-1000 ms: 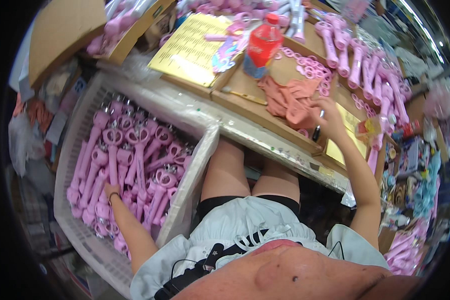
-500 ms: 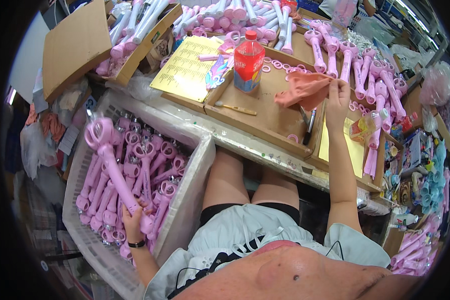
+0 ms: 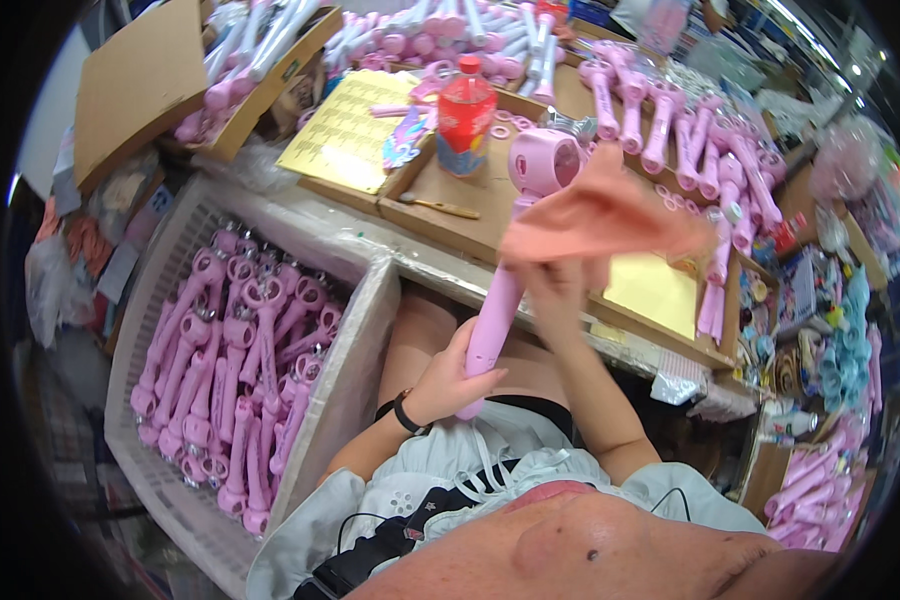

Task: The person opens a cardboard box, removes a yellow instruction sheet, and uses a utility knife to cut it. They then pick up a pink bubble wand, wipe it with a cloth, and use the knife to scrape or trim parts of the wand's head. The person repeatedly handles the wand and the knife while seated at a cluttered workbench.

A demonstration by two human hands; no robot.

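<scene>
A pink toy wand (image 3: 497,310) stands upright but tilted in front of me, its wide ring-shaped head at the top. My left hand (image 3: 444,382) is closed around the lower handle. A salmon-orange cloth (image 3: 602,215) lies against the upper shaft, just below the ring head, and its loose end is blurred by motion. My right hand (image 3: 560,285) grips the cloth at the wand; the cloth partly covers its fingers. Several similar pink wands (image 3: 238,360) lie in a white plastic crate (image 3: 362,285) at my left.
On the bench, a red-capped bottle (image 3: 467,115) stands in a shallow cardboard tray with a brush (image 3: 438,206). A yellow printed sheet (image 3: 335,130) lies left of it. Pink wands (image 3: 685,130) and small pink rings (image 3: 676,200) are at the right, another yellow sheet (image 3: 650,293) nearer.
My left hand has brought the wand from over the crate to the middle. My right hand has carried the cloth from the bench's right side onto the wand. The view has shifted slightly.
</scene>
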